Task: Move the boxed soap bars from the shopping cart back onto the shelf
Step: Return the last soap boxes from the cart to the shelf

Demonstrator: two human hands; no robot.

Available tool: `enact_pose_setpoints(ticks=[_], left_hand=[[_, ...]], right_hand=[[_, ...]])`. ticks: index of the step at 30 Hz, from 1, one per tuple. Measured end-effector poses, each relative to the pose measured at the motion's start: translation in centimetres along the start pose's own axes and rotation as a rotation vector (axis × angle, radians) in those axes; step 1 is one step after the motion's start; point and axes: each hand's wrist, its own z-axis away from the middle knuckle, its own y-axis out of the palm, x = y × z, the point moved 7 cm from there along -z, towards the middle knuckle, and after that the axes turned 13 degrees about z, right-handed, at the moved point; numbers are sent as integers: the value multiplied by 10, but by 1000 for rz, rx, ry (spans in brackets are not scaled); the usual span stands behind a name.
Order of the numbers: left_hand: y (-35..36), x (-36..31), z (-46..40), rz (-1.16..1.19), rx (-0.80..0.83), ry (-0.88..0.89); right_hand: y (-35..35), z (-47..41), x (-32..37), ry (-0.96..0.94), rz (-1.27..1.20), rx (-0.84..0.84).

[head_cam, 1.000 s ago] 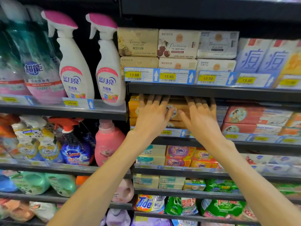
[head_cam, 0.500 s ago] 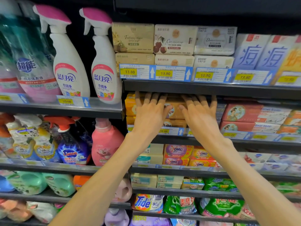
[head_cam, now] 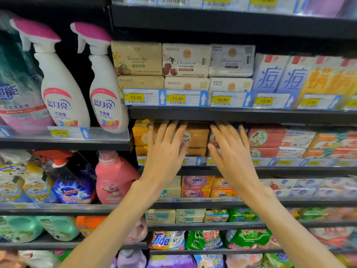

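A: Obs. Both hands are up at the shelf (head_cam: 241, 115) edge carrying the 13.80 tags. Left hand (head_cam: 166, 151) and right hand (head_cam: 231, 153) lie flat, fingers (head_cam: 174, 130) straight and spread, clamped on nothing.

B: And the soap boxes (head_cam: 197, 135)?

A: Directly under that shelf edge, two tiers of brown boxes, showing between the two hands. Yellow boxes (head_cam: 141, 132) sit just left of them, red boxes (head_cam: 266, 137) just right. The fingertips reach up to the underside of that edge, in front of the boxes' faces. The frame is blurred, so I cannot tell whether they press the cardboard or hover just off it.

B: Step in hand?

A: My judgement: squaring the stack into its slot. To do it well, push with flat palms evenly on both sides so the boxes slide straight back without skewing. Keep knuckles low; clearance under that edge looks tight. Stop once the fronts line up with the yellow and red neighbours.

B: Cart?

A: Not in view.
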Motion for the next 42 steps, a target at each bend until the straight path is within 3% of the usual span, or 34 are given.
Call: enact_pose_setpoints(ticks=[7, 10, 14, 19, 28, 42], left_hand=[[16, -61, 25, 283, 39, 178], [42, -87, 36, 332, 164, 156], [76, -106, 43, 236, 298, 50], [93, -123, 40, 154, 314, -59], [110, -131, 29, 29, 311, -211], [117, -131, 27, 3, 305, -236]], right_hand=[[-24, 57, -40, 43, -117, -5], [-20, 72, -54, 59, -114, 36], [1, 88, -76, 61, -32, 195], [17, 100, -106, 69, 0, 297], [32, 103, -135, 33, 38, 304], [37, 105, -136, 30, -24, 257]])
